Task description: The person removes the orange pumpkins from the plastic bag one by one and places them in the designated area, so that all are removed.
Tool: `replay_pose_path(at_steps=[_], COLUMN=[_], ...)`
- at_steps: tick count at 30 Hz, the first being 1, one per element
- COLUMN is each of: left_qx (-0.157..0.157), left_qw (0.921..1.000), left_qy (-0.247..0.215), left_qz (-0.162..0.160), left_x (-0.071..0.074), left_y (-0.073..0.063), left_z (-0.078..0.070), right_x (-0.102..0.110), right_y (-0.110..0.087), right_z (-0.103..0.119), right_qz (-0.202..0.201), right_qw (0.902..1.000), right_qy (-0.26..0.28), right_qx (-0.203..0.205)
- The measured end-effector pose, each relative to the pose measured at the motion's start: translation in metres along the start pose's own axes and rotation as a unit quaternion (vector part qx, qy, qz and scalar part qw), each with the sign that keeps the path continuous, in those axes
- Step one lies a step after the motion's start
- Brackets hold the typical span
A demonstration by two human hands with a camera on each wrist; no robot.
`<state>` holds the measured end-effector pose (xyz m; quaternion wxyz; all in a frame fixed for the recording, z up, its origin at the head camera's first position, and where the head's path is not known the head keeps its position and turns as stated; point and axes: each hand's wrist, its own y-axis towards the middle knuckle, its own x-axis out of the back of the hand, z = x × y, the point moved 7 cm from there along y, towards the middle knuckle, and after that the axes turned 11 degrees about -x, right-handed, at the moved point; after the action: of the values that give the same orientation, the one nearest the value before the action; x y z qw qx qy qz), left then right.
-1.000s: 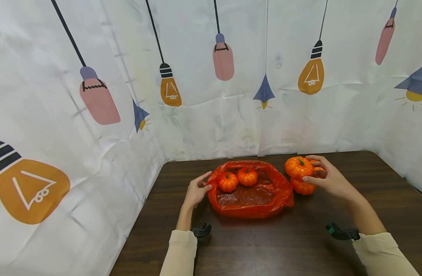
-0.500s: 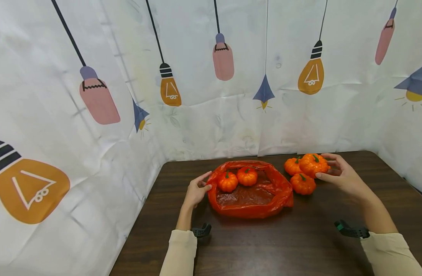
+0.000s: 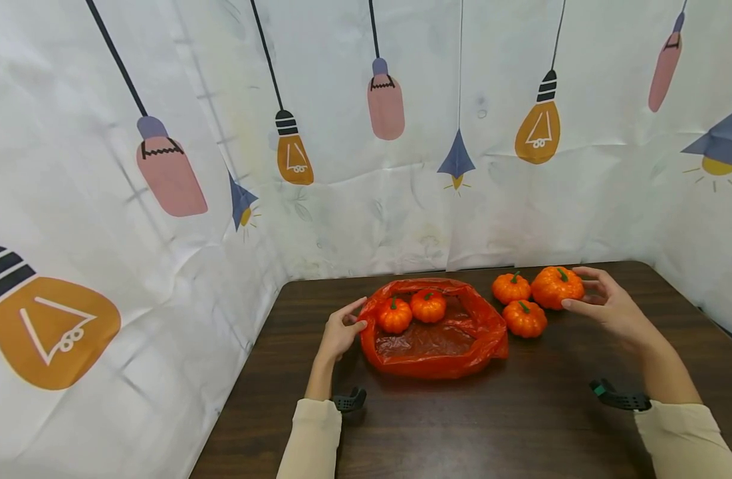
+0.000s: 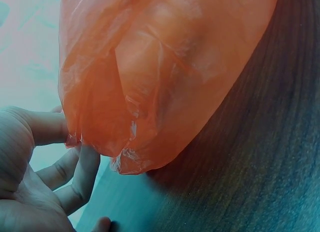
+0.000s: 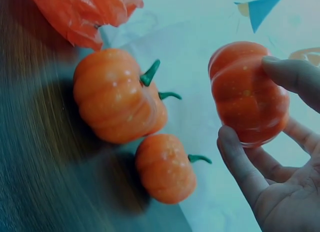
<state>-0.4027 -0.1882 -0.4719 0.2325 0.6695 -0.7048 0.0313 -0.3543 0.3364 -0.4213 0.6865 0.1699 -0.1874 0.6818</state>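
My left hand (image 3: 339, 330) pinches the left edge of an open red plastic bag (image 3: 440, 367), its thumb and fingertips on the thin film (image 4: 135, 86). Two small orange toy pumpkins (image 3: 394, 315) with green stems sit inside the bag, at its back left. To the right of the bag, my right hand (image 3: 617, 307) grips another pumpkin (image 3: 556, 287) between thumb and fingers, its underside facing the right wrist camera. Beside it stand two pumpkins (image 3: 524, 319). One more pumpkin (image 5: 165, 168) shows in the right wrist view, hidden in the head view behind the held one.
A dark wooden table (image 3: 437, 426) carries everything. Its back edge lies just behind the pumpkins, against a white curtain (image 3: 366, 219) printed with lamps. Black wrist straps with cameras (image 3: 619, 396) jut inward from both wrists.
My right hand has moved right with the held pumpkin, uncovering a pumpkin behind, next to the bag. The left hand and bag have stayed in place.
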Motion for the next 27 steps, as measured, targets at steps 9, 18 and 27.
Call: replay_pose_path(at_steps=[9, 18, 27], left_qx=[0.000, -0.004, 0.002], left_qw=[1.0000, 1.0000, 1.0000], left_qy=[0.007, 0.008, -0.002], left_qz=[-0.002, 0.000, -0.004], left_x=[0.000, 0.000, 0.000], left_y=[0.000, 0.000, -0.001], left_z=[-0.001, -0.002, -0.001], right_x=[0.005, 0.005, 0.005], right_y=[0.003, 0.006, 0.008], right_z=[-0.016, -0.032, -0.048], right_qz=[0.002, 0.017, 0.036], right_qw=[0.9999, 0.9997, 0.9983], right_qy=[-0.007, -0.003, -0.029], right_qx=[-0.009, -0.019, -0.036])
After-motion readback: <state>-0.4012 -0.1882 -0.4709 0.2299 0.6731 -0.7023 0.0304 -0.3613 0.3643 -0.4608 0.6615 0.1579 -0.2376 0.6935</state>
